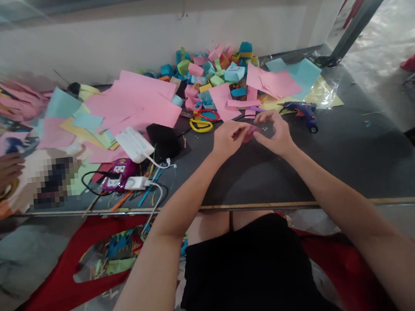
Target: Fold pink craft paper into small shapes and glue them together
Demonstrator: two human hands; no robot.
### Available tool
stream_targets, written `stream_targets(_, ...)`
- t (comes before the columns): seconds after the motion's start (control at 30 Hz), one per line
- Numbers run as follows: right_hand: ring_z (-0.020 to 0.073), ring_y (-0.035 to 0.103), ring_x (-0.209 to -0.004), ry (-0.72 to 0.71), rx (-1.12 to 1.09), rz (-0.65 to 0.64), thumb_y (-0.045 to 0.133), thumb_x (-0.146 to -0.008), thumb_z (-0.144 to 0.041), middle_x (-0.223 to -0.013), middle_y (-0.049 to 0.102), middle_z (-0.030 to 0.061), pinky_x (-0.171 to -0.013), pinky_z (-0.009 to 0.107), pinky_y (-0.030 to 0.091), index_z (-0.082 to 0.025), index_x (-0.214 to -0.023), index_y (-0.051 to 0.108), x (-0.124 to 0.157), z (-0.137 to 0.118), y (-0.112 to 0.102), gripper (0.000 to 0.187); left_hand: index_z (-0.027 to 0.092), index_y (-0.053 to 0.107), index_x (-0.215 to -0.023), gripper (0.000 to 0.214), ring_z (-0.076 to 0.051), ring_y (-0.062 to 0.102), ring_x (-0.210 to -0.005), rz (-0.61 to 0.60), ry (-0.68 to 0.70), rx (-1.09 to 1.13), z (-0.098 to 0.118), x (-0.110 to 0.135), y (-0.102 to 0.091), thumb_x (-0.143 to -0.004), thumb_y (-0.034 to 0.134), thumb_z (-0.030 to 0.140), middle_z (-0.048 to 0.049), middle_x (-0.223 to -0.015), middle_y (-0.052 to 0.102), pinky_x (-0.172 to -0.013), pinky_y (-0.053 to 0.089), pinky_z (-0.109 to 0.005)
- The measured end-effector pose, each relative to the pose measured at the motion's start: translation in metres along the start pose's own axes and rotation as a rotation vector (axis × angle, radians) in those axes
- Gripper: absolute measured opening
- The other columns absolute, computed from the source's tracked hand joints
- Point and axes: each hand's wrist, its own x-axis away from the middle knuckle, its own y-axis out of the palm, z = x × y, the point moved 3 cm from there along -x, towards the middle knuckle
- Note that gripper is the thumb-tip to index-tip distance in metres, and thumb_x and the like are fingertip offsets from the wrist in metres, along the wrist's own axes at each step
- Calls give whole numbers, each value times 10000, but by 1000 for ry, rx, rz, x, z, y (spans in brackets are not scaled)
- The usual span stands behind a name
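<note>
Your counter [344, 171] has a flat, dark grey, matt top and a thin, light-coloured front edge. Pink sheets [132, 101] of thin, smooth paper overlap in a loose, angular pile at its left. Behind your hands, against the pale wall, lies a heap [217, 71] of small folded paper shapes, boxy and hollow, in blue, green, pink and orange. To your left, a glossy purple socket block [127, 167] with rounded edges sits near the counter's front, cables plugged in.

Your left hand [230, 137] and right hand [274, 132] face each other above the counter, near its middle. Beyond the right hand rests a blue plastic glue gun [303, 111], nozzle pointing left, handle towards you. Left of the hands lie scissors with looped plastic handles, one red [208, 111], one yellow [202, 130].

The smallest item noted is the pink piece [250, 133], seemingly paper, located between your hands. Its long axis appears to run left to right, right end slightly farther from you; the fingers partly cover it. Your left fingers pinch its left end. Your right fingers are curved and spread from the thumb, which is at its right end; firm contact there cannot be confirmed.
</note>
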Motion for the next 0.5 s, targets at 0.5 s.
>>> stream_targets(0.5,196,651,-801,-129,-68,117,692,-789,-280,-824,623,-34,-848,465,576,-310,-1044,416,7,-7,2,377,225,778,-965,242,-138,761,-854,27,178,-9,23,-1,0,-1065,579,322,-42,-913,819,-820,595,-288)
